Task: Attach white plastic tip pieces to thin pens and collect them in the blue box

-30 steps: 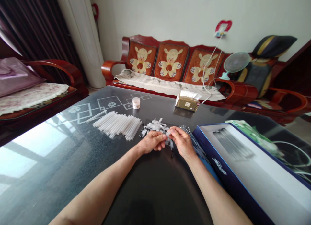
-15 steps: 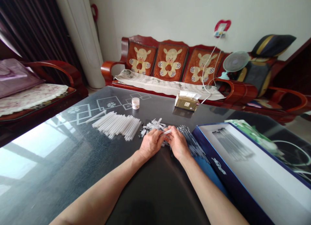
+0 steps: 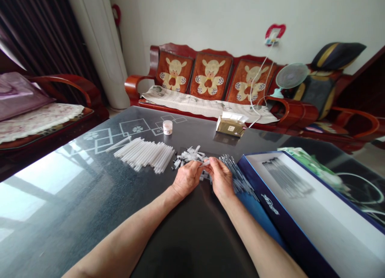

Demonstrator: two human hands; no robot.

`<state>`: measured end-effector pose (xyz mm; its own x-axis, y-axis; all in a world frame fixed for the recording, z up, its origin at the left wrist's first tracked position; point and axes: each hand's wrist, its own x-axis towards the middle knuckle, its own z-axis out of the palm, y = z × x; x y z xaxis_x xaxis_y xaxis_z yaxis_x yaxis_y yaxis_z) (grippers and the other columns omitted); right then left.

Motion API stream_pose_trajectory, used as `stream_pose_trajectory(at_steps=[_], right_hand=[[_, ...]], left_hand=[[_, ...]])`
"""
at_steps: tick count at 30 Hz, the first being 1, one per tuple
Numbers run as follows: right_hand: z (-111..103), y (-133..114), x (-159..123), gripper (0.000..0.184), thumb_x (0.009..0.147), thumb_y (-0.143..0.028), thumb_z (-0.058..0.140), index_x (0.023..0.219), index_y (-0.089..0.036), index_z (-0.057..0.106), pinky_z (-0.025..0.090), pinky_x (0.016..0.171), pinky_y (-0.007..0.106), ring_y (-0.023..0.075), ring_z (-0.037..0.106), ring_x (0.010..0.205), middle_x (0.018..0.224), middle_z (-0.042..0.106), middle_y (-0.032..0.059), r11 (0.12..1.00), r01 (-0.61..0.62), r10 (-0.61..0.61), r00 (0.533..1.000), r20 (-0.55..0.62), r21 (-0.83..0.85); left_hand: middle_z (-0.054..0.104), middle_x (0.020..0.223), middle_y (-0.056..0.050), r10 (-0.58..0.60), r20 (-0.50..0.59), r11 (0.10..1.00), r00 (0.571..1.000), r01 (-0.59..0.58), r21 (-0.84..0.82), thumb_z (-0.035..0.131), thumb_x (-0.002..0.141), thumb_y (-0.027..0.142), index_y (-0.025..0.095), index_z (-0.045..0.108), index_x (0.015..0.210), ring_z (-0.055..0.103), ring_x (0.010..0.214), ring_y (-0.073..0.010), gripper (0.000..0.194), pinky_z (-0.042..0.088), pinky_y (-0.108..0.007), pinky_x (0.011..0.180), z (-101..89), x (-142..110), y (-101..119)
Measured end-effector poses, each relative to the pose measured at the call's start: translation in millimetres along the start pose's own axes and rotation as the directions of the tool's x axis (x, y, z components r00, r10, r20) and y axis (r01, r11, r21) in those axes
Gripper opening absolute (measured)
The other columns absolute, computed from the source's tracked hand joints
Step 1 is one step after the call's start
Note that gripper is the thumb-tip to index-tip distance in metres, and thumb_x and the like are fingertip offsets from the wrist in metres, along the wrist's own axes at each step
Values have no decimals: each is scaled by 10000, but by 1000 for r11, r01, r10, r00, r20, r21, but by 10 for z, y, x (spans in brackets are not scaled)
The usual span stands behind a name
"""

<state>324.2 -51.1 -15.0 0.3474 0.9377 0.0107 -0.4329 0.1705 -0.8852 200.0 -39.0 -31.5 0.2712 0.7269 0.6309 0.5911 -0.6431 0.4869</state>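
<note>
Between my two hands is a small whitish plastic piece (image 3: pixel 205 163), pinched at both ends; its exact kind is too small to make out. My left hand (image 3: pixel 188 178) is closed on its left end, and my right hand (image 3: pixel 221 174) grips the right end with thumb and finger. Just beyond them lies a loose heap of short white and black plastic pieces (image 3: pixel 190 154), partly hidden by my fingers. Left of the heap, white plastic tubes (image 3: pixel 146 154) lie side by side. Dark, thin pen refills (image 3: pixel 237 174) are piled to the right of my right hand.
A blue box with a white inside (image 3: pixel 323 226) stands at the right, with several dark refills (image 3: pixel 287 178) in it. Green packaging (image 3: pixel 313 166) lies behind it. Farther back on the dark table (image 3: pixel 99 206) are a small round tub (image 3: pixel 167 127) and a tissue pack (image 3: pixel 231 125).
My left hand has turned over, its back now facing up. The whitish piece came to lie between both hands, and they have shifted only slightly in the last half second.
</note>
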Motion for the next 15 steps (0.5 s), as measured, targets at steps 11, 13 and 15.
stream_pose_trajectory(at_steps=[11, 13, 15], right_hand=[[-130, -114, 167, 292, 659, -417, 787, 811, -198, 668, 512, 665, 269, 125, 623, 697, 746, 677, -14, 993, 91, -93, 995, 28, 81], [-217, -182, 264, 318, 650, -429, 789, 836, -207, 657, 512, 674, 263, 115, 628, 703, 743, 674, -20, 985, 134, -130, 991, -43, 113], [-288, -199, 322, 326, 679, -447, 764, 872, -207, 658, 511, 681, 269, 114, 629, 703, 760, 676, -13, 985, 166, -163, 985, -64, 48]], left_hand=[[539, 527, 29, -261, 658, 359, 707, 703, -614, 578, 788, 524, 156, 592, 756, 397, 353, -60, 369, 265, -194, 349, -193, 177, 40], [524, 508, 41, -238, 704, 214, 669, 743, -634, 627, 734, 553, 145, 595, 781, 349, 326, -48, 412, 211, -190, 322, -209, 184, 34], [532, 519, 42, -245, 664, 204, 707, 707, -677, 650, 721, 555, 139, 599, 792, 361, 338, -43, 425, 222, -184, 328, -202, 180, 21]])
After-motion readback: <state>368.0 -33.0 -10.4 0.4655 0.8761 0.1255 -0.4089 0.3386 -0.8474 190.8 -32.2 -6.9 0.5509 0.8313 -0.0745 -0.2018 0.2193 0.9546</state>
